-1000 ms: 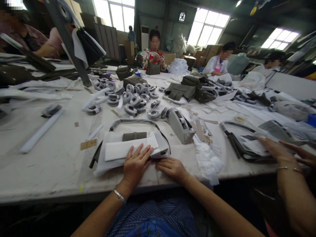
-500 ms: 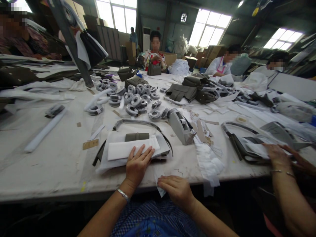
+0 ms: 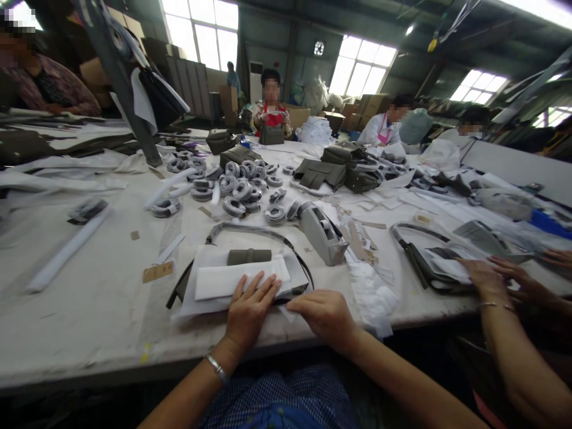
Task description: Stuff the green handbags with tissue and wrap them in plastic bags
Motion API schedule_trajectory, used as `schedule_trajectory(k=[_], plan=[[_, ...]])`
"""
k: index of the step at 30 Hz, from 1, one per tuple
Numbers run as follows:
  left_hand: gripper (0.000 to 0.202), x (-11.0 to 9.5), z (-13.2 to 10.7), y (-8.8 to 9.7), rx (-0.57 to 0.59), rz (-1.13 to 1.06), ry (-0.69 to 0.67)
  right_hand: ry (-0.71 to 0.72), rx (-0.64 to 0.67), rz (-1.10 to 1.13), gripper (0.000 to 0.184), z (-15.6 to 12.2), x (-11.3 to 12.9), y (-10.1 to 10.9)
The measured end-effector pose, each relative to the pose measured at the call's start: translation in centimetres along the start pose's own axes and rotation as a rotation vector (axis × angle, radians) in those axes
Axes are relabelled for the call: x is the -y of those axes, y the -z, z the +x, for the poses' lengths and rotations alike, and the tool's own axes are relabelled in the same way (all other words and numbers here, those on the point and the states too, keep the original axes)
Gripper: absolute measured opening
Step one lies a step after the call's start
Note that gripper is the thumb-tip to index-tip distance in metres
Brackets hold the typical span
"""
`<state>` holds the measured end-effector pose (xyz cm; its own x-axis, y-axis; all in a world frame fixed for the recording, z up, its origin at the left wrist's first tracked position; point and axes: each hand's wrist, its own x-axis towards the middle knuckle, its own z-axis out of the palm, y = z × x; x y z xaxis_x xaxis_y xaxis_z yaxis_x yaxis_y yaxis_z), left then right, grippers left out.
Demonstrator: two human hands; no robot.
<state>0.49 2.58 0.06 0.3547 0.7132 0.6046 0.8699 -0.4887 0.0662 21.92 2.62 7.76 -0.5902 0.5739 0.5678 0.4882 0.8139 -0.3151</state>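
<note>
A dark olive handbag [image 3: 249, 257] lies flat at the table's front edge, partly covered by white wrapping paper. Its wrapped strap curves out behind it. On top rests a white foam strip [image 3: 217, 283]. My left hand [image 3: 251, 307] lies flat with fingers spread, pressing on the foam and the bag. Beside the bag's right front corner, my right hand [image 3: 325, 317] is closed in a pinch on a small piece of thin translucent plastic [image 3: 291, 313]. Its fingertips hide part of that piece.
A grey tape dispenser [image 3: 322, 233] stands right of the bag. Behind are several wrapped strap coils [image 3: 241, 190] and dark bags [image 3: 319, 174]. At right, a co-worker's hands [image 3: 485, 277] work on another bag [image 3: 417, 265]. A brown tag [image 3: 157, 272] lies left.
My right hand has moved up and forward from the table edge to the bag's right front corner with the plastic piece. My left hand stays on the foam. The camera view has shifted slightly.
</note>
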Motion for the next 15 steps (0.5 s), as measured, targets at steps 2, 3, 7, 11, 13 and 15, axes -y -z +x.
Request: schedule_trajectory(k=[2,3,7,11,13,15], plan=[[0.039,0.1,-0.1,0.1,0.005,0.004,-0.003,-0.039,0.028,-0.010,0.020,1.7,-1.4,-0.1],[0.039,0.0,-0.1,0.2,0.012,0.002,-0.001,-0.069,0.047,-0.015,0.019,2.5,-2.0,-0.2],[0.035,-0.1,0.0,0.2,0.028,-0.023,0.010,-0.240,0.143,-0.007,0.012,5.1,-4.3,-1.4],[0.035,0.3,0.1,-0.3,0.010,-0.032,0.015,-0.391,0.239,-0.003,0.004,6.5,-6.5,-3.1],[0.036,0.7,-0.3,-0.6,0.010,-0.043,0.001,-0.425,0.266,-0.031,0.003,6.7,-7.4,-3.9],[0.040,1.0,-0.9,-0.7,0.010,-0.083,-0.023,-0.397,0.291,-0.079,0.010,6.5,-7.6,-4.4]])
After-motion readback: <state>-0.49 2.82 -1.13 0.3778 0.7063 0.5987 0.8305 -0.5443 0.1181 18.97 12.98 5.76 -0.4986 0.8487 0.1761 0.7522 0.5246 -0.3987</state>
